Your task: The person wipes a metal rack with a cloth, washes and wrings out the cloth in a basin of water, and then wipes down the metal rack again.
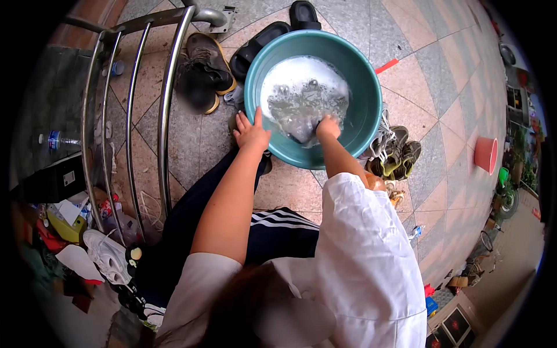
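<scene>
A: Where do we find the grey cloth (297,129)?

B: We see it inside the basin (371,95), close to the near edge and partly under the water (310,104). We say cloth because it looks soft, but the water hides its true form.

A: How do the 2 hands hold?

B: The left hand (252,134) has its fingers spread against the rim, at the left near edge; it is not closed around anything. We think it is placed so to steady the basin. The right hand (329,129) bends down into the water at a dark part of the cloth. We cannot tell if its fingers are gripping, because their tips are hidden.

A: Why does the basin stand on the floor (348,14)?

B: Probably so that we can lean over it with straight arms.

A: And the materials?

B: The basin is round, teal and smooth, we suppose plastic. White foam (290,69) covers the far left part of the water; elsewhere it is grey with bubbles. The floor is of pink and grey tiles. Beyond the left edge of the basin, the railing (168,110) has shiny round metal bars.
</scene>
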Motion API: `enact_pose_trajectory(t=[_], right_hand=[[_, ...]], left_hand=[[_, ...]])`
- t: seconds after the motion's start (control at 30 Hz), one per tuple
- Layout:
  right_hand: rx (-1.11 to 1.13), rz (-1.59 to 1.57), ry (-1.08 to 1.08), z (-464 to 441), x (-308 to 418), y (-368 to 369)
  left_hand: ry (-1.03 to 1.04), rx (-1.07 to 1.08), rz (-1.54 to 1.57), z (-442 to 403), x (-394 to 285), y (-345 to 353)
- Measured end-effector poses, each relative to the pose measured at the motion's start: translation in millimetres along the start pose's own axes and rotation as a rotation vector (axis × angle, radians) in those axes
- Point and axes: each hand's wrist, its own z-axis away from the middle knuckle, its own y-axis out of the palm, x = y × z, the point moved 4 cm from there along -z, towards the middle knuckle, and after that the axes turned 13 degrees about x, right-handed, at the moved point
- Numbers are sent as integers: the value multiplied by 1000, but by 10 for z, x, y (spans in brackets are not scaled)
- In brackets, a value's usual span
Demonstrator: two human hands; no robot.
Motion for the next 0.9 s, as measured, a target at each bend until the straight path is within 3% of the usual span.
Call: enact_pose_trajectory(t=[0.03, 0.13, 0.17, 0.27, 0.43, 0.53, 0.67, 0.73, 0.8, 0.87, 0.9], right_hand=[[-120, 86, -79, 98, 83, 29], [-191, 592, -623, 379, 267, 83], [-138, 623, -557, 326, 211, -29], [-80, 306, -92, 9, 30, -208], [-163, 131, -237, 622, -50, -692], [-336, -11, -401, 1170, -200, -1076], [-566, -221, -482, 1671, -289, -1470], [-637, -287, -559, 1917, -282, -1696], [-709, -441, -537, 1890, -357, -1841], [-671, -677, -553, 1727, -433, -1911], [-648, -801, -561, 1781, -425, -1984]], left_hand=[[-12, 2, -1, -8, -3, 0], [-24, 39, 22, -36, -14, 37], [-9, 33, 22, -52, -20, 45], [-18, 31, 7, -81, -13, 27], [-112, -21, -31, 193, -176, -184], [43, -192, -126, 287, -340, -276], [356, -145, -182, 333, -706, -135], [260, 13, 52, 547, -901, -152], [398, 255, 714, 243, -1281, 27], [412, 554, 1286, 622, -1425, -126], [455, 593, 1398, 717, -1435, -156]])
